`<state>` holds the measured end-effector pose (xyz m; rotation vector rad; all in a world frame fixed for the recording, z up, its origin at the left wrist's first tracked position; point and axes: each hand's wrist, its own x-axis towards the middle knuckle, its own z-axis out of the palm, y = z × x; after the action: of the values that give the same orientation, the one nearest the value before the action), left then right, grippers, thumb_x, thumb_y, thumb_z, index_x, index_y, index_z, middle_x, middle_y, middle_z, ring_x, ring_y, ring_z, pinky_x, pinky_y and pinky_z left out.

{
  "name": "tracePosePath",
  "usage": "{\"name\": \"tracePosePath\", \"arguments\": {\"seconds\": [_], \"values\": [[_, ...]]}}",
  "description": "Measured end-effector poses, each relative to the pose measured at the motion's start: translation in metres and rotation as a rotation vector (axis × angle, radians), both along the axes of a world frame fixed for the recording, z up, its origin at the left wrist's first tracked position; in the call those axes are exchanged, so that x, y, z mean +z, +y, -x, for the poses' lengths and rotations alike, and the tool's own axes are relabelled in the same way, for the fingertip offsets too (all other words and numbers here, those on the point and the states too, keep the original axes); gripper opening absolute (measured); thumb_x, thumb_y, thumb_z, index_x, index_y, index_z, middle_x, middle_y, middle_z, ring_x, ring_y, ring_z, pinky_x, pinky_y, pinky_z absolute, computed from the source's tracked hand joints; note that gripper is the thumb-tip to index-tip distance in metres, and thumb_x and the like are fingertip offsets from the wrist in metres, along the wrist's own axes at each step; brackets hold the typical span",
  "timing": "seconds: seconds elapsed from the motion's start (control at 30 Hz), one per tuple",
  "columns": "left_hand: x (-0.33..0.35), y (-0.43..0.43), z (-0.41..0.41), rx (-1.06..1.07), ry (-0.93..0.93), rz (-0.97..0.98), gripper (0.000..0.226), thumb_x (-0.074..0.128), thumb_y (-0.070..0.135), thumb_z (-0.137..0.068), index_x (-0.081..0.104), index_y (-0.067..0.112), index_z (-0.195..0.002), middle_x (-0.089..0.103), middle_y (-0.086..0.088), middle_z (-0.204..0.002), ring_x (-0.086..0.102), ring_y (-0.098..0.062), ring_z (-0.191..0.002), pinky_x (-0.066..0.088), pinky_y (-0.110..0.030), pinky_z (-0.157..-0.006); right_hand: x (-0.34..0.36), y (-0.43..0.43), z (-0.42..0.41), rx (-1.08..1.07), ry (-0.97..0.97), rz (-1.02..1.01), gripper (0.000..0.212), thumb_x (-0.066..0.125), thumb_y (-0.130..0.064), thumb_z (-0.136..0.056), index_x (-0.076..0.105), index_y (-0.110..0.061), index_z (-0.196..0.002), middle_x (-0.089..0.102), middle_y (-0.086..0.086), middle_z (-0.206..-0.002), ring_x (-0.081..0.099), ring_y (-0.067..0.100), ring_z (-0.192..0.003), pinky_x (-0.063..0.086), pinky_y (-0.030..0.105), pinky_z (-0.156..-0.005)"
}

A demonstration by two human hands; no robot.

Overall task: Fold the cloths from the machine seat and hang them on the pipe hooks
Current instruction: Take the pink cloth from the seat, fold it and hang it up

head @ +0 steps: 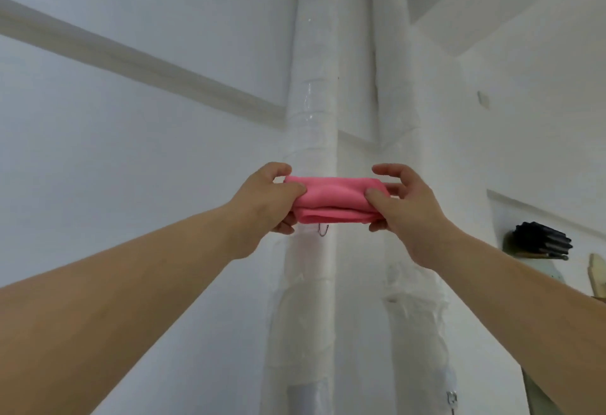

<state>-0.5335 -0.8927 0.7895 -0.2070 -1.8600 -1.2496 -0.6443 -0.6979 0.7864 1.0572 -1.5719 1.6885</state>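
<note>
A folded pink cloth (334,199) is held stretched level in front of a white wrapped pipe (311,112). My left hand (262,208) grips its left end and my right hand (403,208) pinches its right end with thumb and fingers. Just below the cloth's lower edge a small metal hook (323,230) pokes out from the pipe. The cloth hides the hook's upper part. Both arms reach up and forward.
A second white wrapped pipe (400,119) runs upright to the right, with a metal hook (452,398) low on it. White walls surround the pipes. A dark bundle (541,239) sits on a shelf at the right.
</note>
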Motion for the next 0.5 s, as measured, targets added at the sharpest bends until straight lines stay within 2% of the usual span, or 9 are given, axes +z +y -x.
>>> {"name": "tracePosePath", "arguments": {"seconds": [0.07,0.13,0.2,0.3,0.4,0.5], "values": [[0.003,0.001,0.01,0.036,0.01,0.023,0.032,0.057,0.016,-0.095,0.056,0.026,-0.126,0.064,-0.009,-0.079,0.058,-0.018,-0.056,0.058,-0.032,-0.058,0.005,-0.005,0.013,-0.018,0.013,-0.012,0.024,0.062,-0.007,-0.095,0.073,-0.023,-0.11,0.068,0.003,-0.11,0.068,0.023,-0.062,0.064,0.037,-0.063],[-0.003,-0.001,0.023,0.084,-0.038,0.033,0.022,0.057,0.016,-0.095,0.061,0.024,-0.115,0.063,-0.008,-0.078,0.057,-0.018,-0.057,0.055,-0.03,-0.055,0.001,-0.014,0.028,-0.051,-0.029,-0.069,0.027,0.058,-0.002,-0.093,0.078,-0.017,-0.102,0.071,0.005,-0.1,0.066,0.024,-0.058,0.062,0.035,-0.058],[-0.015,-0.006,0.037,0.1,-0.101,0.023,0.013,0.058,0.018,-0.096,0.066,0.02,-0.106,0.062,-0.008,-0.075,0.054,-0.019,-0.057,0.052,-0.029,-0.053,-0.007,-0.024,0.04,-0.046,-0.1,-0.131,0.03,0.053,0.0,-0.092,0.078,-0.013,-0.102,0.073,0.011,-0.085,0.065,0.023,-0.054,0.06,0.032,-0.053],[-0.026,-0.013,0.05,0.043,-0.127,-0.048,0.011,0.061,0.022,-0.097,0.069,0.016,-0.102,0.06,-0.006,-0.072,0.052,-0.018,-0.057,0.049,-0.029,-0.051,-0.014,-0.034,0.049,-0.022,-0.195,-0.191,0.027,0.051,-0.004,-0.093,0.076,-0.01,-0.099,0.072,0.016,-0.075,0.065,0.023,-0.05,0.056,0.031,-0.049],[-0.03,-0.011,0.05,0.007,-0.179,-0.122,0.012,0.061,0.022,-0.095,0.066,0.011,-0.091,0.058,-0.006,-0.067,0.047,-0.018,-0.051,0.046,-0.027,-0.05,-0.014,-0.034,0.047,-0.016,-0.276,-0.288,0.025,0.049,-0.013,-0.09,0.069,-0.002,-0.083,0.065,0.018,-0.066,0.062,0.03,-0.05,0.053,0.034,-0.051],[-0.033,-0.004,0.046,0.052,-0.266,-0.093,0.015,0.062,0.023,-0.091,0.061,0.013,-0.081,0.06,-0.008,-0.068,0.048,-0.018,-0.05,0.046,-0.027,-0.051,-0.015,-0.031,0.046,-0.06,-0.299,-0.377,0.034,0.049,-0.03,-0.091,0.069,-0.005,-0.084,0.069,0.014,-0.072,0.063,0.027,-0.064,0.059,0.04,-0.063]]}}
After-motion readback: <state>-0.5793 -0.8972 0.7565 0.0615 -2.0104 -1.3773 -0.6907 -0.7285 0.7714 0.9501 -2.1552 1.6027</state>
